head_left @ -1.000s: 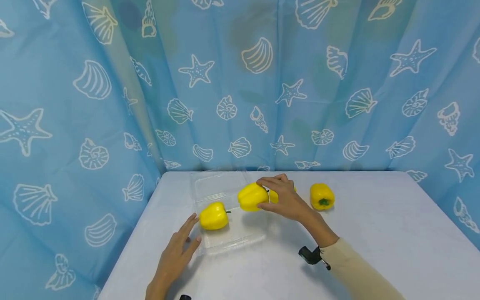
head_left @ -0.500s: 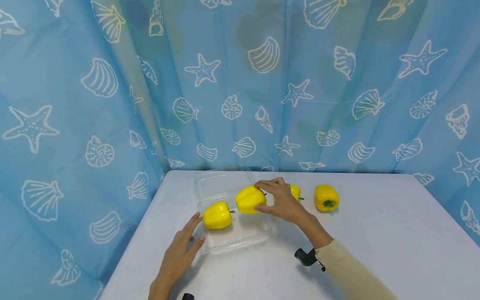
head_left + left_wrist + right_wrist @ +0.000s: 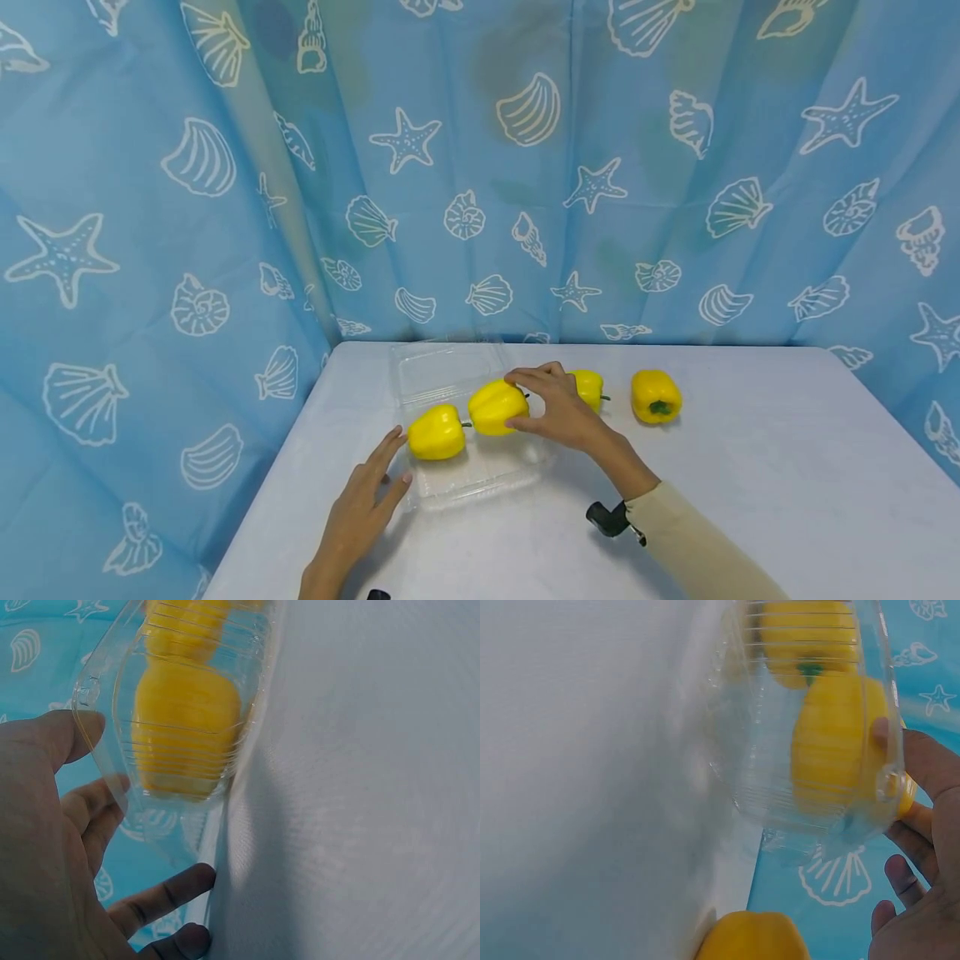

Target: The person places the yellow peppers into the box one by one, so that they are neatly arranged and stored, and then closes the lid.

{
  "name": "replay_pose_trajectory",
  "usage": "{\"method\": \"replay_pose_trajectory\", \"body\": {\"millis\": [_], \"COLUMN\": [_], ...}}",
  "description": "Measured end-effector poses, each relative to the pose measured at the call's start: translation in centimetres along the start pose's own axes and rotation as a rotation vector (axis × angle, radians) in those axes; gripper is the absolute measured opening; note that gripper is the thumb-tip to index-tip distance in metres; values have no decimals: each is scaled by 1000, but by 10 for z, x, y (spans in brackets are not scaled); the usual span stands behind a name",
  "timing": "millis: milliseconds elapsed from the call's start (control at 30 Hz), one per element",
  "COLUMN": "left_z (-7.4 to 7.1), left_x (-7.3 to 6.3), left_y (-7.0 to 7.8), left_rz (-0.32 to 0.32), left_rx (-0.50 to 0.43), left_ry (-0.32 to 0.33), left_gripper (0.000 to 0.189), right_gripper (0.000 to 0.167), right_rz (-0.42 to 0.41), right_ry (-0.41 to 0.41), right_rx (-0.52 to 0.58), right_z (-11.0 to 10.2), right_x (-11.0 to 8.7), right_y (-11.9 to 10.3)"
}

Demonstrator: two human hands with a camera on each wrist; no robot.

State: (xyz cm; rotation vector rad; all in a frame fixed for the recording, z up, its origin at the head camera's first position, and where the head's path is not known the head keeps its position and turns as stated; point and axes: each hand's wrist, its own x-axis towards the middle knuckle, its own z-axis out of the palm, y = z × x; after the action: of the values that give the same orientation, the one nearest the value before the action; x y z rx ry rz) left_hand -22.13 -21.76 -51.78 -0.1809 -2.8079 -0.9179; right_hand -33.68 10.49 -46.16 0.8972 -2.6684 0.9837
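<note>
My right hand [image 3: 566,414] grips a yellow bell pepper [image 3: 495,408] between thumb and fingers, over the right part of an open clear plastic clamshell container [image 3: 483,485]. A second yellow bell pepper [image 3: 437,435] lies in the container's left part, its green stem pointing right at the held one. My left hand [image 3: 352,512] is at the container's left edge with its fingers spread. In the left wrist view, the thumb [image 3: 86,735] and forefinger are right at the clear rim. Through the ribbed wall in the right wrist view, the held pepper [image 3: 832,750] shows low inside.
Another yellow bell pepper [image 3: 590,387] sits just behind my right hand, partly hidden by it. One more pepper [image 3: 656,398] stands farther right on the white table [image 3: 750,475]. The container's lid [image 3: 450,367] lies folded back toward the blue shell-patterned curtain [image 3: 525,192].
My right hand has lowered the held pepper and brought it left, close beside the pepper in the container. The left hand has stayed at the container's edge. The head view has shifted slightly.
</note>
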Motion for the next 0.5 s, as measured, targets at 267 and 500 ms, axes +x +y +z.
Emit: {"method": "replay_pose_trajectory", "body": {"millis": [267, 500], "left_z": [-1, 0], "left_x": [-1, -1], "left_y": [0, -1], "left_rz": [14, 19], "left_rx": [11, -2], "left_ry": [15, 15], "left_gripper": [57, 58], "right_gripper": [67, 68], "right_rz": [10, 39], "right_ry": [-18, -25], "right_rx": [-14, -24], "right_z": [8, 12], "right_x": [-1, -2], "right_y": [3, 5]}}
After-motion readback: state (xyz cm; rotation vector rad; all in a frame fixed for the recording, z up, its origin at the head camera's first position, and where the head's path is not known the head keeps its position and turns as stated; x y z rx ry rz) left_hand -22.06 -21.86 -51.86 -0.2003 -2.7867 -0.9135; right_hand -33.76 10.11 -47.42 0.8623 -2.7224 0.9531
